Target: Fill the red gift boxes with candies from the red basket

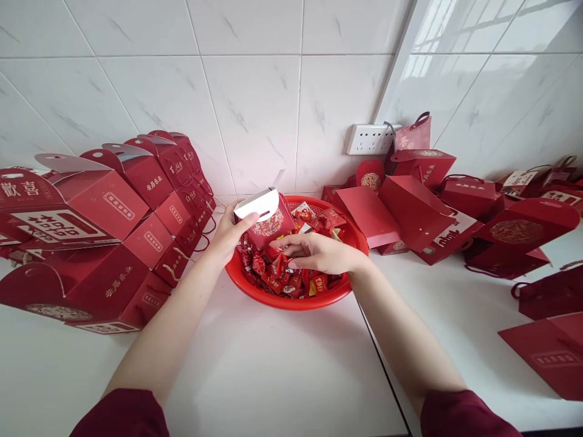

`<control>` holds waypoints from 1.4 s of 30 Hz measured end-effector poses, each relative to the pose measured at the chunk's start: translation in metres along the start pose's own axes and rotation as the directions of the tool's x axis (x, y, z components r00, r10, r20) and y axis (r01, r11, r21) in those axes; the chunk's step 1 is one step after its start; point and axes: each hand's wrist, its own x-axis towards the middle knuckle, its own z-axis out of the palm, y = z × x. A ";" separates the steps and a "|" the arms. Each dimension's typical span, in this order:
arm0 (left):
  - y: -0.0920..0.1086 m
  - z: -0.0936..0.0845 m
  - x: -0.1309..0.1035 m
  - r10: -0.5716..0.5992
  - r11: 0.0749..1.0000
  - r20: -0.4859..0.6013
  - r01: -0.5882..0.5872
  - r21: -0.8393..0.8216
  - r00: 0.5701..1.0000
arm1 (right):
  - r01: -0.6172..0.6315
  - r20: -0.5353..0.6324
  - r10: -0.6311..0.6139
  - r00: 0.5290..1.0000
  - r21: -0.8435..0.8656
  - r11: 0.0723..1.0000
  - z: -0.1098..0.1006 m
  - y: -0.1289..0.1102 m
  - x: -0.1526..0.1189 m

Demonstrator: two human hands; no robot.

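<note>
A red plastic basket [291, 303] full of red-wrapped candies [294, 284] stands on the white table, near the tiled wall. My left hand [230, 233] grips a small red box [273, 223] with a white inner flap, holding it tilted over the basket's back left part. The thumb lies on the flap; the other fingers are hidden behind the box. My right hand [314, 252] reaches over the candies beside the box, palm down, with its fingers bent and partly apart. Nothing shows between these fingers.
Stacked red gift boxes [136, 212] stand at the left. More red boxes [414, 212], some with flaps up, lie in a loose pile at the right. A white power strip [371, 139] is on the wall. A dark seam crosses the white table [282, 370].
</note>
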 end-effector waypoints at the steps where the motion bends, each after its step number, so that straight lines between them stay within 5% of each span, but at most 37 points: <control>1: 0.000 0.000 0.000 0.005 1.000 0.004 -0.005 0.000 1.000 | -0.006 -0.008 0.006 1.000 0.005 1.000 0.000 -0.001 0.000; 6: -0.002 0.000 0.002 0.003 1.000 -0.009 -0.003 0.005 1.000 | -0.012 -0.025 0.012 1.000 -0.009 1.000 0.000 -0.004 0.000; 14: -0.002 0.000 0.000 0.003 1.000 0.000 -0.003 0.001 1.000 | 0.032 -0.029 -0.041 0.999 -0.263 0.964 0.006 -0.003 0.003; 20: -0.004 -0.001 0.005 0.091 0.993 -0.146 -0.101 -0.060 0.985 | 0.016 0.014 -0.012 1.000 -0.307 0.951 0.005 0.002 0.006; 27: -0.001 -0.003 0.010 0.000 0.965 -0.216 -0.057 -0.257 0.976 | -0.091 0.029 0.126 0.992 -0.536 0.839 0.005 0.008 0.009; 35: -0.003 -0.001 0.009 0.054 0.966 -0.173 -0.095 -0.241 0.983 | -0.227 -0.102 0.205 0.973 -0.548 0.805 0.003 0.021 0.011; 42: -0.001 0.001 0.007 0.023 0.980 -0.185 -0.059 -0.192 0.982 | -0.356 -0.240 0.266 0.934 -0.708 0.610 0.004 0.017 0.011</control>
